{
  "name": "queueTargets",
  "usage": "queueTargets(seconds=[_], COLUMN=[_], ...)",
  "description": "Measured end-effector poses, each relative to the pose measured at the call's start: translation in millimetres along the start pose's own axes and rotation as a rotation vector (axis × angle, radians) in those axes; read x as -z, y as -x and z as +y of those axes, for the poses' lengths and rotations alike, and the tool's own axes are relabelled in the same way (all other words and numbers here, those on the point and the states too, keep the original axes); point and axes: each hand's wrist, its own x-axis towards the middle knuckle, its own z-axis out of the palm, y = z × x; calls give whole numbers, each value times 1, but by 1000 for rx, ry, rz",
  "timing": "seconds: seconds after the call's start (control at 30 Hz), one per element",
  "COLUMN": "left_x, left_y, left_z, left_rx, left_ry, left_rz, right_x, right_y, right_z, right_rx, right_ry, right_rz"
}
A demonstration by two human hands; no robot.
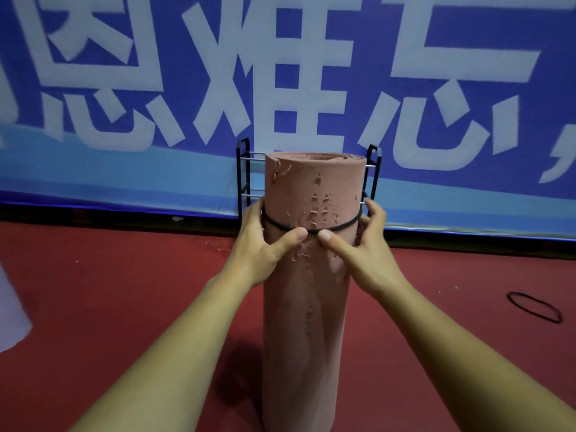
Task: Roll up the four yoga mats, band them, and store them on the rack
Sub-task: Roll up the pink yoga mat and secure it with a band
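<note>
"While the rolled mat [311, 182] stands on end on the red floor [124, 307], just in front of the rack [244, 179], what would you tell that person?"

"The left hand [258, 241] and right hand [361, 244] both curl round the roll, with the thumbs meeting at the front right under the black band [282, 226]. I'd say work the band down on both sides together, so it sits level. Squeeze the roll tight so the outer layer can't spring loose. The foam looks soft and its face is already pitted, so no dragging with nails."

"Can you see where the outer edge ends?"

"Not lower down. The fingers are hidden behind the roll, and the mat's foot is cut off below. The rack is mostly blocked, so I can't say whether anything is stored on it. A spare band [534, 307] lies on the floor to the right. Something pale [12, 307] at the far left is too blurred to name."
</note>
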Motion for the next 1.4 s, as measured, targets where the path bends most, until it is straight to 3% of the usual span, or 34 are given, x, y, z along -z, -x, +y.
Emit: queueTargets(seconds=[0.27, 0.47, 0.67, 0.83, 1.03, 1.27, 1.4], left_x=[-13, -6, -15, -10, -12, -9, -10], left_y=[5, 1, -2, 18, 4, 22, 18], left_z=[2, 2, 10, -13, 3, -19, -13], left_rx=[47, 25, 10, 79, -1, 75, -3], left_ry=[81, 6, 68, -7, 105, -7, 57], left_rz=[-3, 6, -19, -121, -5, -113, -74], right_x=[2, 8, 4, 9, 10, 11, 12], right_y=[-3, 7, -2, 13, 1, 20, 11], right_z=[-1, 5, -5, 15, -2, 18, 14], right_rx=[50, -31, 34, -54, 6, -65, -20], right_ry=[-46, -48, -72, -18, -51, -26, -49], right_rz=[4, -136, 1, -76, -52, -149, -130])
